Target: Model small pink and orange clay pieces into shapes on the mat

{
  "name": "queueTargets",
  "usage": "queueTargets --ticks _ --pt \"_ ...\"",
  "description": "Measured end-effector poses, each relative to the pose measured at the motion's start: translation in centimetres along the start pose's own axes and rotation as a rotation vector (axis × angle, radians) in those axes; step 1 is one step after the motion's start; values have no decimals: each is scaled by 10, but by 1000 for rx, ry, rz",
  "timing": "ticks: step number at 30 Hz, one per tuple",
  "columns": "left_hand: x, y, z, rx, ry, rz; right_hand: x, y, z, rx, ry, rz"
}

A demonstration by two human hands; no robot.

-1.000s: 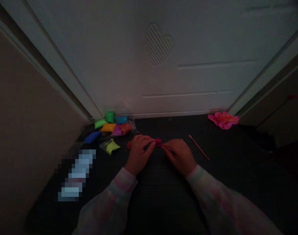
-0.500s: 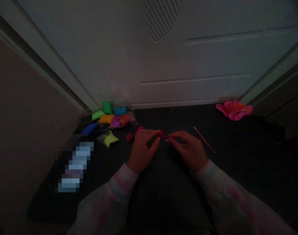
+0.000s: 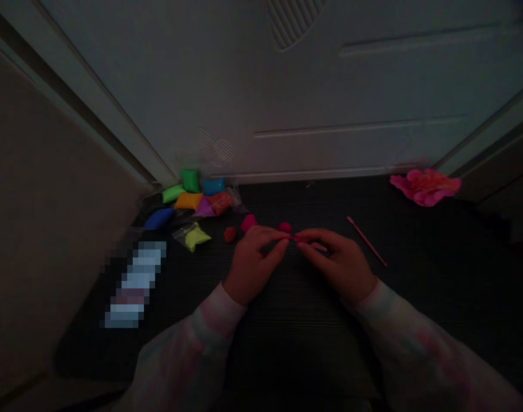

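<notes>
My left hand [image 3: 257, 262] and my right hand [image 3: 344, 262] meet over the dark table, thumb and forefinger of each pinched. Between their fingertips is a small piece of pink modelling clay [image 3: 293, 237], mostly covered by the fingers. Just beyond the fingertips lies a small pink clay ball [image 3: 285, 228]. A larger pink clay lump [image 3: 249, 222] sits behind my left hand, beside a brownish-red clay ball [image 3: 230, 234]. Under my right fingers shows a pale pink strip [image 3: 319, 247], its kind unclear. A thin pink modelling tool [image 3: 367, 241] rests to the right of my right hand.
Several coloured clay packets, among them an orange one [image 3: 189, 201] and a blue one [image 3: 159, 218], lie at the back left. Nearer is a yellow clay packet [image 3: 196, 237]. A pink-and-orange flower shape [image 3: 427, 187] lies back right. A white door panel [image 3: 253, 86] rises behind the table [image 3: 287, 343].
The view has tilted down and shifted left. My hands moved off the pink balls, which now show behind the left fingers, and the fingertips came closer together on the small pink piece.
</notes>
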State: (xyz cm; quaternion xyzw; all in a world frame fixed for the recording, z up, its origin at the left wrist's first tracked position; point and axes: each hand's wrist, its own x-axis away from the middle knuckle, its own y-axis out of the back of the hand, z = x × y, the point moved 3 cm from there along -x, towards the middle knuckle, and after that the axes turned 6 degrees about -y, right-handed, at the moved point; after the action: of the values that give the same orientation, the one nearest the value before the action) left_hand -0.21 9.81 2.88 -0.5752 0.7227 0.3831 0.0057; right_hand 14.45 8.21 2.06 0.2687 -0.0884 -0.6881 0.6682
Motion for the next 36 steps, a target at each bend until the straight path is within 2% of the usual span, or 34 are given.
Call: queueTargets --ticks 5,10,13,23,26,29,32,34,36 --pt "1 -1 -5 60 35 15 0 1 5 107 93 -18" --pt "2 -5 -2 133 233 101 3 1 10 223 211 -34" --pt "4 -8 1 176 302 140 5 0 11 290 278 -52" --pt "6 -12 5 279 355 151 8 -5 14 416 414 -10" --pt "5 -12 2 277 352 177 6 4 15 415 410 -38" --pt "4 -14 -5 194 260 277 0 26 8 343 273 -262" --pt "9 -22 -15 51 -11 421 -4 45 -3 198 76 -491" --pt "16 -31 -20 -57 -209 505 -5 45 -6 168 45 -466" --pt "23 -40 -23 -165 -340 566 -6 36 -3 206 90 -341"
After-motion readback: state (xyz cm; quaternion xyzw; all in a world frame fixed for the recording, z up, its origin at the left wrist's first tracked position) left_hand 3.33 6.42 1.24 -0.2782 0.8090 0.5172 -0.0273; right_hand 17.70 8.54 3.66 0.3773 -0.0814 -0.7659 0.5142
